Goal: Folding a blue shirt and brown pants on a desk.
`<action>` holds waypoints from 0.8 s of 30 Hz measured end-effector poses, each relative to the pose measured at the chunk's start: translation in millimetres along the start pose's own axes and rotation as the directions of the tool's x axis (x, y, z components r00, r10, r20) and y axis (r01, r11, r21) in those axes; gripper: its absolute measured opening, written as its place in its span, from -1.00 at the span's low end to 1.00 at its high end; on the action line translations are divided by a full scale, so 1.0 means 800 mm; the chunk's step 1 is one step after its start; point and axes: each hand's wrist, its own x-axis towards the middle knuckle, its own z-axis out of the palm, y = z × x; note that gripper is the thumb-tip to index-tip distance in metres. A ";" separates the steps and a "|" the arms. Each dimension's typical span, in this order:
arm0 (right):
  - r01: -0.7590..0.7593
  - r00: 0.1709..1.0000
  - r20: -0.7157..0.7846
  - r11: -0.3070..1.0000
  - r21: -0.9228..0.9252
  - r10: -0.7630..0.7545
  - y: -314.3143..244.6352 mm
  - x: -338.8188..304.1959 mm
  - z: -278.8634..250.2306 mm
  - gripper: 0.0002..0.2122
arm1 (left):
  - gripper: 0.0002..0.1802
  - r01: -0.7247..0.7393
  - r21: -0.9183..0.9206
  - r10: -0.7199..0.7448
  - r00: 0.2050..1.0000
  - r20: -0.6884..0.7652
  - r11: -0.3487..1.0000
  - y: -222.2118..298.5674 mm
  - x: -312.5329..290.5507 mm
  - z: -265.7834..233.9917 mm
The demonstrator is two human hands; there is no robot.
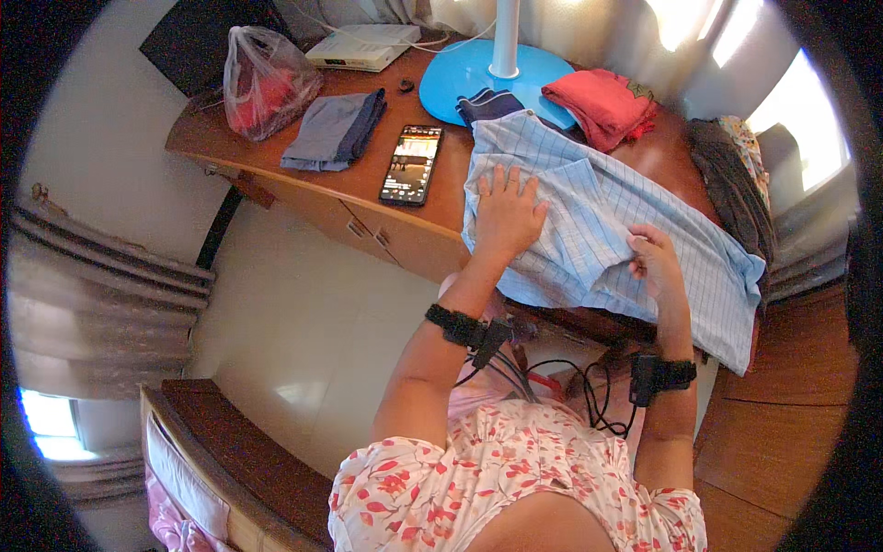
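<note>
A light blue checked garment (685, 248) lies spread over the right part of the desk, and one layer of it is folded over near the middle. Its lower edge hangs past the desk's front. My left hand (509, 213) rests flat on the cloth near its left end, fingers spread. To the right of it, my right hand (655, 260) is closed, thumb and fingers pinching the edge of the folded layer. Whether the garment is a shirt or trousers I cannot tell.
On the wooden desk (451, 189) lie a phone (411, 166), folded grey clothing (333, 132), a plastic bag (267, 83) with something red, and a white box-like device (363, 46). A blue round lamp base (451, 78), folded red cloth (602, 106) and dark clothing (736, 184) sit behind the garment.
</note>
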 end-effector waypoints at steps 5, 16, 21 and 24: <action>0.313 0.907 -0.224 0.926 -0.211 -0.358 0.027 0.024 -0.009 -0.73 | -0.50 -0.020 -0.049 0.018 0.999 -0.037 0.999 0.005 0.002 0.004; 0.461 0.721 0.301 0.107 -0.881 -0.624 0.005 -0.001 0.126 -0.55 | -0.50 -0.002 -0.012 0.002 1.000 -0.004 1.000 0.004 -0.001 0.007; 0.334 0.822 0.240 0.096 -0.938 -0.516 0.019 -0.015 0.112 -0.44 | -0.47 -0.039 -0.042 0.040 0.998 0.037 0.998 -0.005 -0.001 0.003; 0.302 0.860 0.220 0.111 -0.947 -0.460 0.017 -0.021 0.112 -0.41 | -0.43 -0.046 -0.007 0.046 0.998 0.052 0.999 -0.023 -0.003 -0.005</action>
